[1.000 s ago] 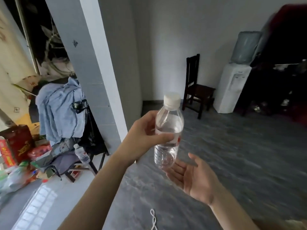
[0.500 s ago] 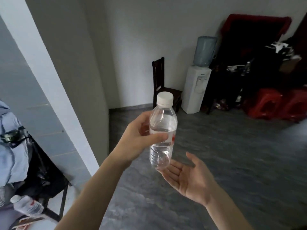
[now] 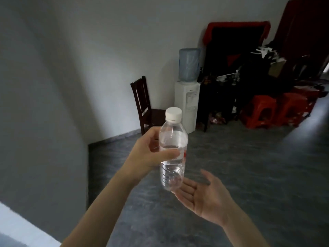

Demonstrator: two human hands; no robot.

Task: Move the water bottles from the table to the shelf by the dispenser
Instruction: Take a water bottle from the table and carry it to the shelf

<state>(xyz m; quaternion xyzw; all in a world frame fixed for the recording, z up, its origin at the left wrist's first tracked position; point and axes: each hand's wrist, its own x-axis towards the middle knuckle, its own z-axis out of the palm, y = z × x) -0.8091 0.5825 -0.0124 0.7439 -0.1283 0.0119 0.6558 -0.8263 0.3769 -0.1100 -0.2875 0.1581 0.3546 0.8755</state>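
I am holding the water bottle upright in mid-air in front of me, well off the floor; my left hand is wrapping its middle, thumb across the front and fingers curling round the back; its white cap is staying on and it is about half full. My right hand is lying palm up just under the bottle's base, fingers spread and relaxed, gripping nothing; I cannot tell whether the fingertips are touching the plastic or only waiting beneath it.

What is changing is my heading rather than my grip: a second ago the pillar and the cluttered corner with another bottle were filling my left side; now they are gone from view, and the dispenser with its blue jug is sitting nearly straight ahead and looking larger, beside the dark chair. The dark shelf to the right of the dispenser is coming into plainer view, with red stools past it. Both hands are keeping the same pose as before.

I am judging this as the carry, mid-way: the bottle is off the worktop, and the shelf is well apart from me yet.
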